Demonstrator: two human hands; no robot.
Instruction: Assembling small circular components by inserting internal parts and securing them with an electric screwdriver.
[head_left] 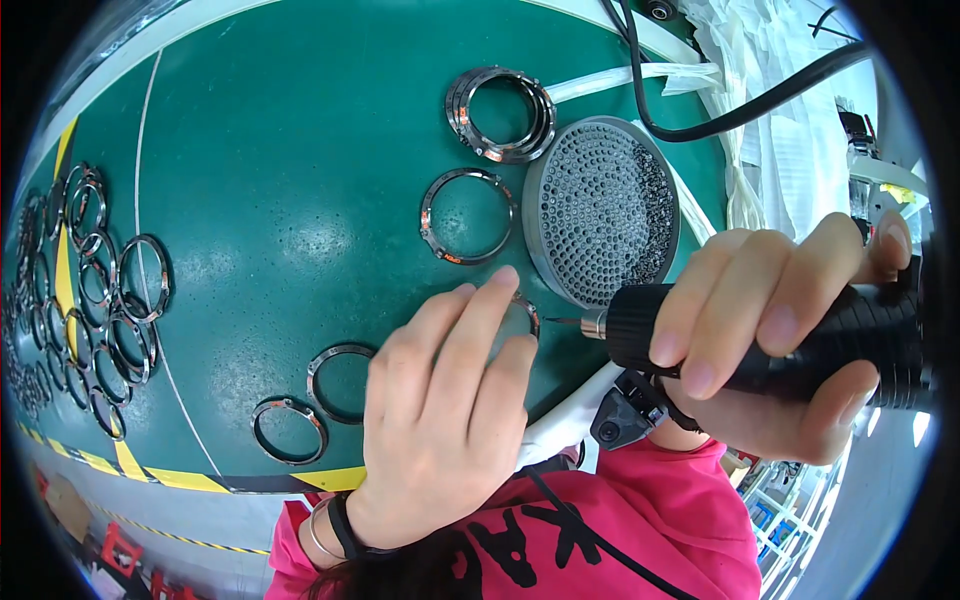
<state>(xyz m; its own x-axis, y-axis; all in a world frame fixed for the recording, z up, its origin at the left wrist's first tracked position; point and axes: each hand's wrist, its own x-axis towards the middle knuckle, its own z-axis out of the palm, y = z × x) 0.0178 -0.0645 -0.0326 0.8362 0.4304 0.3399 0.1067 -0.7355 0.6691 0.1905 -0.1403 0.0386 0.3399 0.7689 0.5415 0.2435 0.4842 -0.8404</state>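
Note:
My right hand (770, 320) is wrapped round a black electric screwdriver (640, 325), its thin bit pointing left. Just left of the bit's tip, a dark metal ring (531, 316) lies on the green mat, mostly hidden under my left hand (450, 400). The fingers of that hand are bent over the ring and hold it. Beyond them lies another ring (427, 222) with orange marks. A round grey tray (533, 235) full of small holes stands to its right, with many tiny shiny parts gathered toward its right side.
A stack of rings (462, 125) stands at the far side beside the tray. Two rings (318, 445) lie left of my left hand, and many more rings (147, 310) spread over the mat's left end. A black cable (760, 105) arches past white plastic sheeting (770, 150) at the right.

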